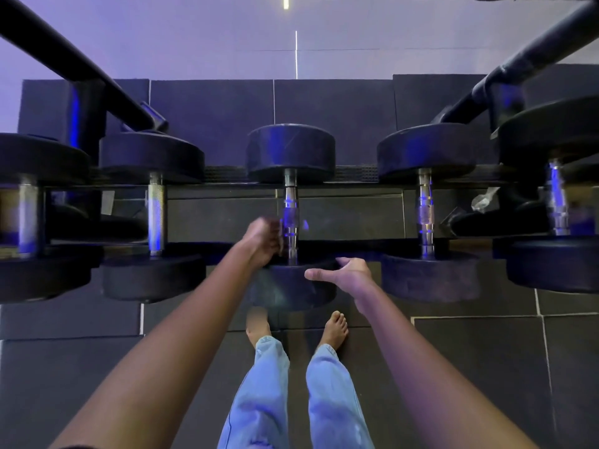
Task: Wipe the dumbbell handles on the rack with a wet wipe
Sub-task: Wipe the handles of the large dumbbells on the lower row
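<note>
Several black dumbbells lie across the rack (pixel 350 218), their steel handles pointing away from me. My left hand (pixel 263 242) is at the left side of the middle dumbbell's handle (pixel 290 202), fingers curled and blurred by motion. No wet wipe shows plainly; a small pale scrap (pixel 305 224) sits just right of that handle. My right hand (pixel 348 274) rests on the near head (pixel 291 286) of the same dumbbell, thumb stretched out to the left and fingers relaxed, holding nothing.
Neighbouring handles stand to the left (pixel 156 215) and to the right (pixel 425 212). Two black slanted rack bars (pixel 81 69) cross above at both sides. My bare feet (pixel 334 328) stand on dark floor tiles in front of the rack.
</note>
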